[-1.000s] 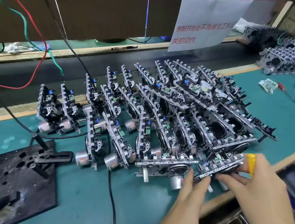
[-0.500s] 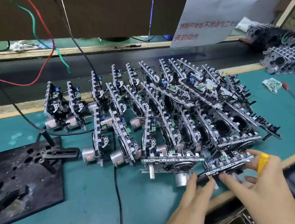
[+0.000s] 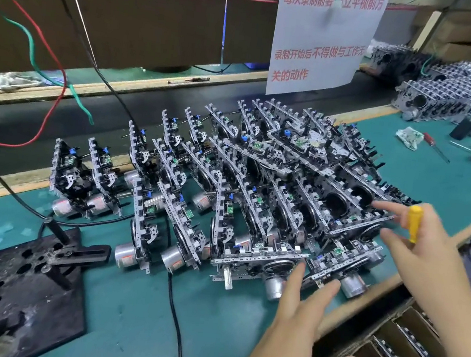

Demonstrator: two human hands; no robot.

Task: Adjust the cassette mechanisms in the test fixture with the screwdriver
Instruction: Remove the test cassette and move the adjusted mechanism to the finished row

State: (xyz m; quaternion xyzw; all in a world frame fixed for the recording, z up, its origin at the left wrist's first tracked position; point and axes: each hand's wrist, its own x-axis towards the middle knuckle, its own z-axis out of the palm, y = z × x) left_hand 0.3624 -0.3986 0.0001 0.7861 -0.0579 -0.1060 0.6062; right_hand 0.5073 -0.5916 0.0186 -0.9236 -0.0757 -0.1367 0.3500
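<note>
While the left hand (image 3: 295,331) reaches with straight, spread fingers over the nearest grey metal cassette mechanisms (image 3: 255,198), crowded in tilted rows along the near edge of the green-topped desk (image 3: 129,310), the right hand (image 3: 423,257) holds a yellow-handled screwdriver (image 3: 414,222) between thumb and palm, its other fingers outstretched. A black perforated test fixture plate (image 3: 7,289) lies at the desk's near left corner, well apart from both hands.
</note>
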